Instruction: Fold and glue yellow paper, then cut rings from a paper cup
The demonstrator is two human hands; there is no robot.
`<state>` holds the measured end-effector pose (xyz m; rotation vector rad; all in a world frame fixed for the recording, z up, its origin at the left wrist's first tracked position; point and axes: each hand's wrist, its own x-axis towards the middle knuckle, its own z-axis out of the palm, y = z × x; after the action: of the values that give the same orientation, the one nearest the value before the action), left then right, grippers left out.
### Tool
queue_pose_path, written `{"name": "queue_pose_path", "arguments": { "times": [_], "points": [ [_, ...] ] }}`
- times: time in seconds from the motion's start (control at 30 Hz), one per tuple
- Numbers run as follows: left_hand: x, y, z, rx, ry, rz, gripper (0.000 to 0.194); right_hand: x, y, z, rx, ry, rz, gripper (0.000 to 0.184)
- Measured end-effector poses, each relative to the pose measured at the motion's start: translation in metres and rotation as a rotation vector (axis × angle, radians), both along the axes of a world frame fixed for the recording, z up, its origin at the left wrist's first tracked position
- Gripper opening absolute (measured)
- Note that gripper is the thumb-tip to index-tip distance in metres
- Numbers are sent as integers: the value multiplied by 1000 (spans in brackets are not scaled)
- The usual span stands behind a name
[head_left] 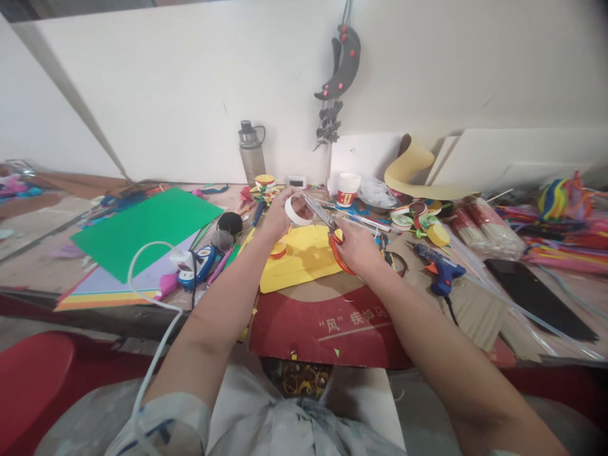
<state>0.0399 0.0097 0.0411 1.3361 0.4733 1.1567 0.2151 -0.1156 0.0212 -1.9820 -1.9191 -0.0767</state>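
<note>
Left hand point(278, 215) pinches white paper ring point(298, 212); light, floppy, crushable, hold by rim; right hand point(356, 247) clamped on orange-handled scissors point(332, 237), blades at ring's 3 o'clock

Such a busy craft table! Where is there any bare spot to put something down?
The green sheet lies flat and bare on top. Bare cardboard shows between the yellow paper and the red strip. Crowded: around the glue gun, sticks and cup.

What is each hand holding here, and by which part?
The left hand pinches a white paper ring at its left edge. The right hand grips orange-handled scissors by the handle loops.
</note>
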Motion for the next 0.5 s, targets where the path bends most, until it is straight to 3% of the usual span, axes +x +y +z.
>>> {"name": "queue_pose_path", "arguments": {
  "times": [0.27,0.5],
  "points": [
    [1,5,-3,63,15,-30,60,1,2,-5,13,34,-9,37],
    [0,4,-2,90,83,-50,62,15,14,-16,170,345,126,31]
  ]
}}
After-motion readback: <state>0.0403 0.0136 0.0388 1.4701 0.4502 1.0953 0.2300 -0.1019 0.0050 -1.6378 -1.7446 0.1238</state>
